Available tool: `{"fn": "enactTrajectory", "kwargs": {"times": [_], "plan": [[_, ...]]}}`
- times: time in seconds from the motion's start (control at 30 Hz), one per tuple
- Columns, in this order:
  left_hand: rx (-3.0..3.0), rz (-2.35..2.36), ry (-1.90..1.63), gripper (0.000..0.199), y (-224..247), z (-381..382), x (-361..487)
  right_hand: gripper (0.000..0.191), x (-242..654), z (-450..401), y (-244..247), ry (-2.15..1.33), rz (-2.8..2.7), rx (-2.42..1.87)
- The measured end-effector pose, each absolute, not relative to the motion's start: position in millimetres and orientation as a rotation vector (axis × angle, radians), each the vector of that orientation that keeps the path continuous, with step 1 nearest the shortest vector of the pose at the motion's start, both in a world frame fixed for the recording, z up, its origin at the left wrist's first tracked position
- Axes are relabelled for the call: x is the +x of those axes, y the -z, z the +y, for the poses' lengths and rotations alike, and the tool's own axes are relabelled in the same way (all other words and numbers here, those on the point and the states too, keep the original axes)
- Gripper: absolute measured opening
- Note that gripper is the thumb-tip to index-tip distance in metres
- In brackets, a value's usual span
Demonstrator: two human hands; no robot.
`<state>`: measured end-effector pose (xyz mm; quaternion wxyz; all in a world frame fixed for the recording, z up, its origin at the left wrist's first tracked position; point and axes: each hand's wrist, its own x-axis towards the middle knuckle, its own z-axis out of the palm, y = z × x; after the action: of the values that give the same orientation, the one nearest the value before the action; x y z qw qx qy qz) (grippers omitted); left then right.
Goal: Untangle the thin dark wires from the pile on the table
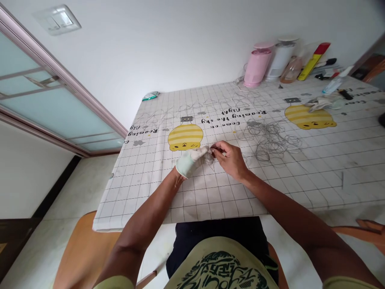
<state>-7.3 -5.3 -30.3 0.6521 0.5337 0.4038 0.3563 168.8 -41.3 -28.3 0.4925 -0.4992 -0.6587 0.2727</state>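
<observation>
While both hands meet above the grid-printed worktop [216, 196], left grip: my gloved left hand [191, 161] is bunched closed against a wisp of thin wire [209, 159], though I cannot tell whether it has real hold.
Right grip: my bare right hand [229, 160] is nearly shut, its fingertips [214, 151] pinching the wisp.
Held wire: it sits between my hands, a little nearer the right; it is too fine and tangled to show a long axis.
Nearby wire: a loose tangle of looped wire [270, 142] lies on the worktop beyond my right hand, apart from both hands.
Rest: a pink canister [257, 68], a white canister [279, 60], an amber bottle [291, 69] and a yellow tube with a red end [313, 60] stand along the far edge; a crumpled cloth [319, 103] lies toward the far right.
</observation>
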Motion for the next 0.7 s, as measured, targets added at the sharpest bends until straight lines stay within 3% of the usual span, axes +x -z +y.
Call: {"fn": "enactTrajectory", "kwargs": {"times": [0.23, 0.7], "plan": [[1.222, 0.706, -0.746, 0.046, 39, 1, -12, 0.023, 164, -39, 30, -0.828, -1.512, -1.239], [1.096, 0.682, -0.613, 0.051, 40, -4, -8, 0.015, 163, -44, 31, -0.626, -1.575, -1.217]]}}
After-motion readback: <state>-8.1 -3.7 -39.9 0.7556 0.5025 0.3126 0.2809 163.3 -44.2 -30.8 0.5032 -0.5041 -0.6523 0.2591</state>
